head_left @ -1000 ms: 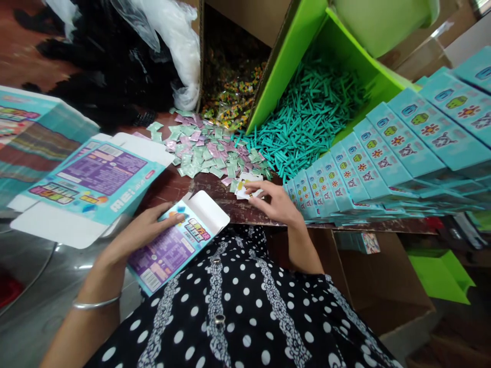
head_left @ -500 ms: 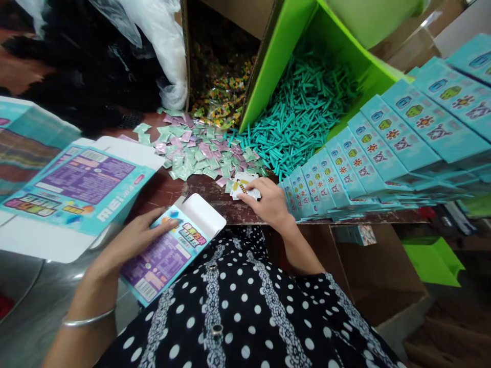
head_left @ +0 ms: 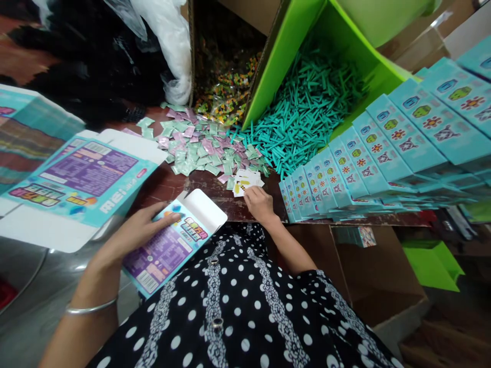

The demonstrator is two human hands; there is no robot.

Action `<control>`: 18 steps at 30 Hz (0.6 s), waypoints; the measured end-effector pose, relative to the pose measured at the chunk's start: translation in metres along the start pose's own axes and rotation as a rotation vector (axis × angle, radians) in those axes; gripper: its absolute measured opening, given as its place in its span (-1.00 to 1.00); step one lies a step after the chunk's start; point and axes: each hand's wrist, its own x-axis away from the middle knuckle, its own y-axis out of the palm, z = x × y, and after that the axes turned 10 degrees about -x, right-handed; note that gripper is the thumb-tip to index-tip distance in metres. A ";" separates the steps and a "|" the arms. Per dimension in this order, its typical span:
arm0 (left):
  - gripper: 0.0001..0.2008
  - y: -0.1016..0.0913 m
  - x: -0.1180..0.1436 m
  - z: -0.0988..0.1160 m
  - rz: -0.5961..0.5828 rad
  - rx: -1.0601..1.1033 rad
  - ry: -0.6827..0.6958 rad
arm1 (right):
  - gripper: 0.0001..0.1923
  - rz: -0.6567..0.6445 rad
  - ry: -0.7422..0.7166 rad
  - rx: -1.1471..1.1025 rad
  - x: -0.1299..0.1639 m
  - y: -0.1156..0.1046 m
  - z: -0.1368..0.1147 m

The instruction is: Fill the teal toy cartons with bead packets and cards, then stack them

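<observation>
My left hand (head_left: 143,230) grips a blue and purple printed carton (head_left: 164,255), thumb lying on its printed face. The carton slants across the front of the body, and a white end flap (head_left: 209,204) stands open at its upper right. At the table's near edge my right hand (head_left: 261,204) has its fingers curled together on the near edge of some white printed cards (head_left: 247,180). The fingertips are partly hidden, so how many cards they pinch does not show. Small green and pink sachets (head_left: 207,148) lie spread just beyond the cards.
Flat cartons (head_left: 84,174) are stacked at left. A green bin (head_left: 264,66) spills teal sticks (head_left: 303,117) onto the table. Beside it a cardboard box holds bags of coloured beads (head_left: 226,97). Rows of blue boxes (head_left: 383,138) line the right, above an open cardboard box (head_left: 368,276).
My right hand has drawn slightly back toward the body, its fingers now curled at the cards' near edge instead of lying across them. The left hand keeps its grip on the carton.
</observation>
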 end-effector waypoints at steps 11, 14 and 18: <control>-0.21 0.001 0.000 -0.002 -0.030 0.050 0.047 | -0.52 0.169 0.209 0.019 -0.052 -0.071 0.016; -0.21 0.001 0.000 0.000 -0.021 0.040 0.051 | -0.51 0.180 0.210 0.124 -0.100 -0.085 0.007; -0.20 0.001 0.001 0.002 -0.018 0.024 0.060 | -0.58 -0.011 0.021 0.217 -0.152 -0.060 -0.020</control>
